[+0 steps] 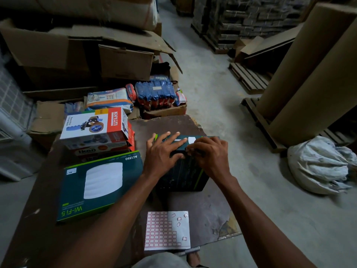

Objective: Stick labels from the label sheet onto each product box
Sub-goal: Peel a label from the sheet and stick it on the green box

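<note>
A dark green carton (183,167) with lime edging stands on a worn brown board (202,209) whose surface is scuffed and chipped at its near right corner. The left hand (164,149) lies flat on the carton's top, fingers straight and spread, pressing it down; its fingertips (174,135) reach the far edge. The right hand (209,151) sits just beside it on the same top, fingers curled in toward a spot near the left thumb. Whether it pinches a label there cannot be told, since the knuckles hide the tips. A small white rounded patch (191,140) shows on the carton's top between the two hands.

The label sheet (167,230) lies flat on the board near the person, well apart from the carton. It is a white paper rectangle printed with rows of small red-bordered labels; the upper right part is stripped bare, with a few loose labels lying askew on it.

To the left, a flat teal Wi-Fi box (96,184) of glossy card lies on the board, a small white sticker in its corner. Behind it a white and red box (94,126) rests atop other stacked boxes. Beyond are blue plastic packs (154,91), brown corrugated cartons (77,53), and at right a crumpled grey sack (320,165) on the concrete floor.
</note>
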Available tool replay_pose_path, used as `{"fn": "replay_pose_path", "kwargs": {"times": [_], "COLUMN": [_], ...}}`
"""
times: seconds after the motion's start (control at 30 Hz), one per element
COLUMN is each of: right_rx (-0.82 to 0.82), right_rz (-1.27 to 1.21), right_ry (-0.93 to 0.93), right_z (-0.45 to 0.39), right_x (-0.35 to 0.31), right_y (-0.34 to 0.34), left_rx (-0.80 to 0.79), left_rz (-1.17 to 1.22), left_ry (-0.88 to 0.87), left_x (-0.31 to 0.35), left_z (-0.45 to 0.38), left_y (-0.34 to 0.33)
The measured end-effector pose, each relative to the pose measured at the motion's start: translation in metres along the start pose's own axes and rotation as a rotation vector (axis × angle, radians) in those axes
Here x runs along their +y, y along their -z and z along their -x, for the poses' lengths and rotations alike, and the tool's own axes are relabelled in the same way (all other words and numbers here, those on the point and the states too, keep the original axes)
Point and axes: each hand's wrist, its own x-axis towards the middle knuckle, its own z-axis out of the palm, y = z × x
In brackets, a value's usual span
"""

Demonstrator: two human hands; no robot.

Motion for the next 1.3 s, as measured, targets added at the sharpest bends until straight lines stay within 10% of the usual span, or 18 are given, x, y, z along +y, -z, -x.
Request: {"fn": "replay_pose_path", "kwargs": {"times": [0.7,1.13,1.3], "right_rx": [0.080,-0.273,-0.254], "right_rz": [-0.012,0.311,0.341], "right_ry": [-0.005,0.083,0.035], "right_z": [0.005,0.006,0.000], "right_x": [-0.010,0.004,0.022], "right_y": [-0.016,-0.008,0.004], "left_rx": [0.052,0.301,-0.003], "left_rz": [0.005,0.226,0.625], "left_ry": [-0.026,0.066,0.384], "left_x": [-0.001,-0.003,-0.006], "left_z": [0.003,0.030,0.042], "left_y": [-0.007,-0.034,-0.052]}}
